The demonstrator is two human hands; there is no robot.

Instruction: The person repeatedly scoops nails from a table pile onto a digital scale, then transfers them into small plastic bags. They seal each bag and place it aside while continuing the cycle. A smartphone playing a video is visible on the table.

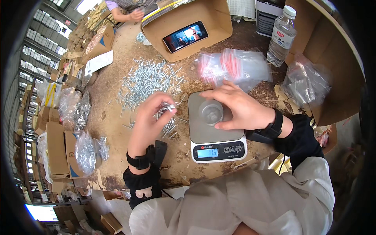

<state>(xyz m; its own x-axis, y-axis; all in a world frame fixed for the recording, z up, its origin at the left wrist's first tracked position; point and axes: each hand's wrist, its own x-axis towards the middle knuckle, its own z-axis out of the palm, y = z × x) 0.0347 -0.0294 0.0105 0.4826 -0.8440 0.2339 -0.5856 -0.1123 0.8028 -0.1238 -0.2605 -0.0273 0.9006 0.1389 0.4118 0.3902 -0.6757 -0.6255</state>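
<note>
A digital kitchen scale [217,135] with a grey plate and a lit display lies in front of me. On its plate stands a small clear plastic cup [211,112]; small things at its bottom are too unclear to name. My right hand [241,107] curves round the cup from the right, thumb and fingers at its sides. To the left of the scale, my left hand [152,115] is closed on several thin silver screws [167,107], held at the fingertips. Beyond it spreads a loose pile of the same screws [147,83], with some strewn beneath the hand.
Clear zip bags [235,68] with red strips lie behind the scale. A phone [185,37] leans inside a cardboard box [219,23]. A water bottle [282,36] and a crumpled plastic bag [306,84] are at right. Bagged parts [85,153] line the left edge. Another person's hand [136,15] shows far off.
</note>
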